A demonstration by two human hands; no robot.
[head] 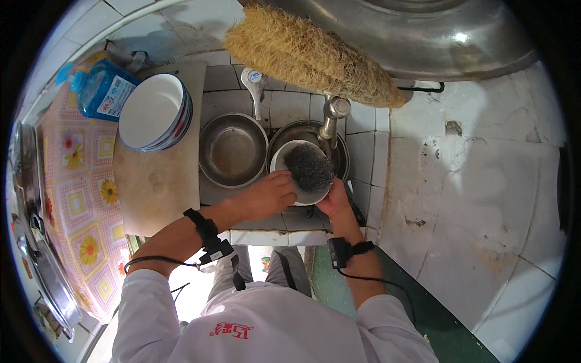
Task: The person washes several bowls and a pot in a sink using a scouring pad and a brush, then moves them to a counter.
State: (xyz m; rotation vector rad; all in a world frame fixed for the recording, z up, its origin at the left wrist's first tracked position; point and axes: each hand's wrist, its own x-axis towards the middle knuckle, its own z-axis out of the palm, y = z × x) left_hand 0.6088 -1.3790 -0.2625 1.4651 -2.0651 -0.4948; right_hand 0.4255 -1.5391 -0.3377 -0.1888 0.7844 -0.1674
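Over the right-hand metal basin (341, 159), my two hands hold a white bowl (311, 198). A dark, wiry scouring pad (309, 168) covers much of the bowl's inside. My left hand (271, 194) has its fingers at the bowl's left rim. At the lower right, my right hand (335, 198) grips the rim, with part of its fingers hidden behind the bowl. Just behind the bowl stands a metal tap (335, 113), its spout pointing down into the basin. A second metal pan (233, 149) sits to the left, holding some shallow liquid.
On a cutting board (156, 190) at left rests a stack of white bowls (153, 111). A blue detergent bottle (106, 90) leans behind them. A tan fibrous loofah (313, 54) and a large round metal vessel (435, 36) overhang the back. Right lies a tiled ledge (472, 190).
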